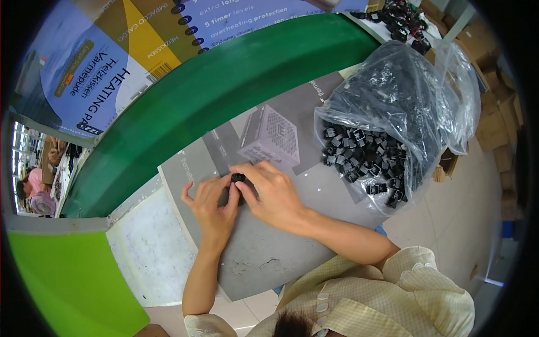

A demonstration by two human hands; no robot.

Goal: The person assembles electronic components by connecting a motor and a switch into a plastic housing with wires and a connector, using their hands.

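A small black plastic part [238,177] is pinched between the fingertips of both hands, above the grey printed cardboard sheet [247,253]. My left hand [212,199] closes on its left side with thumb and finger, the other fingers loosely bent. From the right, my right hand [273,192] grips the same part with thumb and forefinger. The fingers cover much of it, so its exact kind is unclear. To the right lies an opened clear plastic bag [393,84], with many similar black plastic pieces [365,151] spilling at its mouth.
A green conveyor belt [224,78] curves behind the cardboard, with printed boxes [95,78] beyond it. More black parts [401,22] lie at the far right. Cardboard cartons [497,118] stand on the floor at right. Another person [35,182] is visible far left.
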